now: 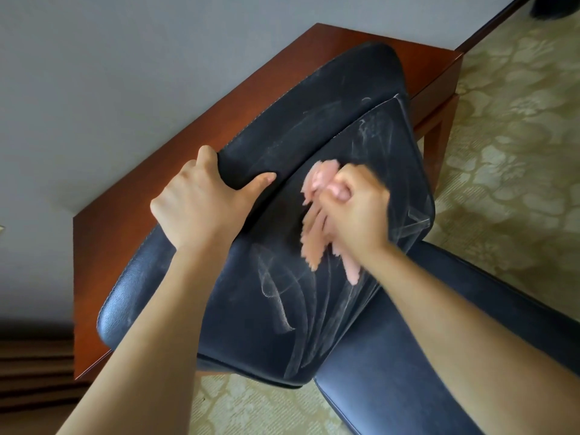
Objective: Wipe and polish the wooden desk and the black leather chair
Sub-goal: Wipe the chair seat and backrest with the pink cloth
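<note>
The black leather chair (282,302) fills the middle of the head view, its seat cushion streaked with pale wipe marks. My left hand (201,202) grips the top edge of the chair's backrest, thumb on the front face. My right hand (354,208) holds a bunched pink cloth (317,221) and presses it on the seat cushion; the hand and cloth are motion-blurred. Behind the chair stands the reddish-brown wooden desk (433,58), running along the wall.
A grey wall (125,58) lies behind the desk. Patterned beige carpet (518,152) covers the floor to the right and below the chair. A dark baseboard runs off at the top right. Brown striped fabric (34,365) shows at the lower left.
</note>
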{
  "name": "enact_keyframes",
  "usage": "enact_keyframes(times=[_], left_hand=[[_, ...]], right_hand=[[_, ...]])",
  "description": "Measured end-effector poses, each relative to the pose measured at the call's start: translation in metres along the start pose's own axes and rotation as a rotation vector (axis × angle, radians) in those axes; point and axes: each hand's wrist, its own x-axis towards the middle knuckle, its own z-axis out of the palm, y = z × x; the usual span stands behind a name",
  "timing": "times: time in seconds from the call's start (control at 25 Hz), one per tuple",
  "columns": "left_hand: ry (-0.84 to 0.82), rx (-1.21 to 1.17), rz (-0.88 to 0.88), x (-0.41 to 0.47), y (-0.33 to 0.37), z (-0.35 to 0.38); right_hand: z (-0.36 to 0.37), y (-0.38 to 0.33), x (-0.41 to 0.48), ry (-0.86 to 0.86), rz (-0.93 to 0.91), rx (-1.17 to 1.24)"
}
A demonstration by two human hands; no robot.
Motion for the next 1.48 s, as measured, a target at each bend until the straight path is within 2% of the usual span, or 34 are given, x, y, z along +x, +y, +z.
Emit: enact_keyframes(times=[0.2, 0.32, 0.44, 0.52, 0.64, 0.72, 0.8, 0.92, 1.04, 1.16, 1.24, 1.48], left_hand=[[0.006, 0.005, -0.006, -0.001, 0.0, 0.0], [0.003, 0.001, -0.001, -0.001, 0.0, 0.001], [-0.003, 0.006, 0.0, 0.0, 0.001, 0.001], [-0.003, 0.006, -0.007, 0.001, 0.001, 0.001], [0.002, 0.005, -0.013, -0.001, 0.0, 0.0], [-0.002, -0.003, -0.011, -0.003, 0.0, -0.001], [-0.009, -0.001, -0.009, -0.004, -0.001, -0.003], [-0.009, -0.004, -0.001, -0.004, -0.002, -0.003], [-0.007, -0.011, 0.0, -0.003, -0.002, -0.003], [-0.007, -0.008, 0.008, -0.004, -0.003, -0.003], [-0.004, -0.009, 0.017, -0.004, -0.004, -0.003], [-0.009, -0.021, 0.02, -0.004, -0.005, -0.004]], right_hand=[[-0.032, 0.043, 0.08, 0.261, 0.277, -0.198], [-0.046, 0.065, 0.097, 0.273, 0.399, -0.284], [-0.036, 0.053, 0.079, 0.247, 0.328, -0.24], [-0.022, 0.032, 0.056, 0.212, 0.191, -0.185], [-0.008, 0.008, 0.024, 0.016, -0.085, -0.137], [-0.012, 0.003, 0.02, -0.107, -0.205, -0.156], [-0.018, 0.0, 0.034, -0.097, -0.151, -0.167], [-0.031, 0.003, 0.071, 0.045, 0.019, -0.228], [-0.04, 0.009, 0.106, 0.044, 0.109, -0.376], [-0.047, 0.01, 0.125, 0.059, 0.217, -0.409], [-0.047, 0.004, 0.122, 0.039, 0.227, -0.393], [-0.028, -0.017, 0.082, -0.134, 0.087, -0.284]])
